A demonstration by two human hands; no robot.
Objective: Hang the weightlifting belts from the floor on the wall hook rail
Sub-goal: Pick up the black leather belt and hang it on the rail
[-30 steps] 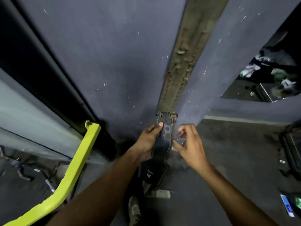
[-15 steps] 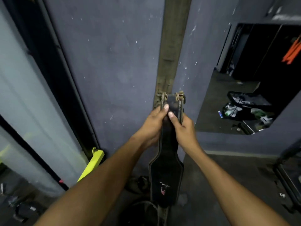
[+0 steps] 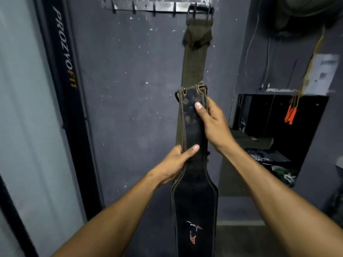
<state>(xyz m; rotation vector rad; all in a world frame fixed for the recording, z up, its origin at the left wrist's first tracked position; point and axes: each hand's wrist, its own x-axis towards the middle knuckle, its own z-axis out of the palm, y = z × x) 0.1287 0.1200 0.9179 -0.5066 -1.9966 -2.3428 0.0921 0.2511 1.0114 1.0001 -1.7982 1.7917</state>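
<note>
I hold a black leather weightlifting belt [image 3: 194, 197] upright in front of the grey wall, its buckle end up at mid-height. My right hand [image 3: 211, 121] grips the belt near the buckle, thumb on its face. Lower down, my left hand [image 3: 176, 162] clasps its left edge where the narrow strap widens. An olive fabric belt [image 3: 194, 62] hangs by its buckle from the right end of the metal hook rail [image 3: 148, 6] at the top of the wall, directly behind the black belt. Several bare hooks show to its left.
A black upright post [image 3: 66, 75] with orange-and-white lettering stands at the left. To the right is a dark opening [image 3: 274, 138] with clutter inside, orange tags [image 3: 290, 114] on a cord and a paper notice [image 3: 324, 73] on the wall.
The view has tilted up, bringing the hook rail into sight. The black belt has risen along the wall; my left hand has slid down the strap while my right stays near the buckle.
</note>
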